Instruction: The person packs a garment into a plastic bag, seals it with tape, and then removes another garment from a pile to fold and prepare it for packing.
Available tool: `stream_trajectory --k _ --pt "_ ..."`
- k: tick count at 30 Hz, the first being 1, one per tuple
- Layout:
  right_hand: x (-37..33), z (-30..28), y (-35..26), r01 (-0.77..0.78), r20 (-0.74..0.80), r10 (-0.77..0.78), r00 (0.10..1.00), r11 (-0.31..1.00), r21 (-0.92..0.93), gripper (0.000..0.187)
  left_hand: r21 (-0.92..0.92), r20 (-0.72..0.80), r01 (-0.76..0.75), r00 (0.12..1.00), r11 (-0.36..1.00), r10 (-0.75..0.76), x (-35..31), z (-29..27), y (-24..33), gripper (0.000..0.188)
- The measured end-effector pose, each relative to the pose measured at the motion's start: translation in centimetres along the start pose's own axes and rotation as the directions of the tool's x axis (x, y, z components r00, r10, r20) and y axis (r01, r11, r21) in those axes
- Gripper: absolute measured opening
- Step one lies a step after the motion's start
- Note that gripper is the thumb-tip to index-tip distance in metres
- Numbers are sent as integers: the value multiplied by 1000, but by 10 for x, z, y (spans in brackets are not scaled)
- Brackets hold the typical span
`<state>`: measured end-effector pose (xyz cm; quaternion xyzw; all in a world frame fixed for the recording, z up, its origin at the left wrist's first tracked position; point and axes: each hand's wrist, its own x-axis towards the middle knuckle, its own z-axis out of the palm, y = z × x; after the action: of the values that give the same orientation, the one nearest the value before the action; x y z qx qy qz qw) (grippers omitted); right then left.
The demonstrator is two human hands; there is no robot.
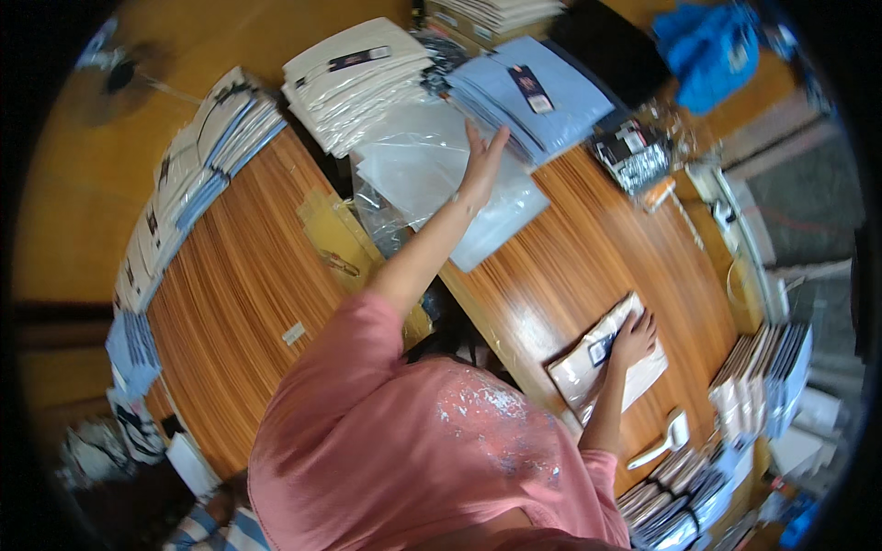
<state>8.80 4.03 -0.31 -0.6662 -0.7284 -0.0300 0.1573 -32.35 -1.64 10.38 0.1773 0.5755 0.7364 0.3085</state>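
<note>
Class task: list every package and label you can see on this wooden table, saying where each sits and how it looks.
Clear plastic bags: top centre, under the left hand.
Bagged white garment: lower right, under the right hand, small dark label.
Light blue shirt stack: top, dark hang tag.
White shirt stack: top left, dark strip label.

A pink sleeve (pixel 367 340) crosses the striped brown table (pixel 248 275), with clear bags (pixel 441 174), pale-blue shirts (pixel 537 96) and white shirts (pixel 354 78) at its far edge.
</note>
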Motion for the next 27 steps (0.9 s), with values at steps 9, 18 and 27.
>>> stream_trajectory --k 9,18,27 --pt "71 8 55 -465 388 258 885 550 694 55 92 -451 -279 844 956 290 -19 -190 24 54" --pt "104 -82 -315 174 287 -735 614 481 859 48 521 -520 -416 538 745 663 35 -235 46 43" --pt "125 -44 -645 162 295 -721 627 492 856 49 505 -692 -324 402 800 599 79 -255 60 64"
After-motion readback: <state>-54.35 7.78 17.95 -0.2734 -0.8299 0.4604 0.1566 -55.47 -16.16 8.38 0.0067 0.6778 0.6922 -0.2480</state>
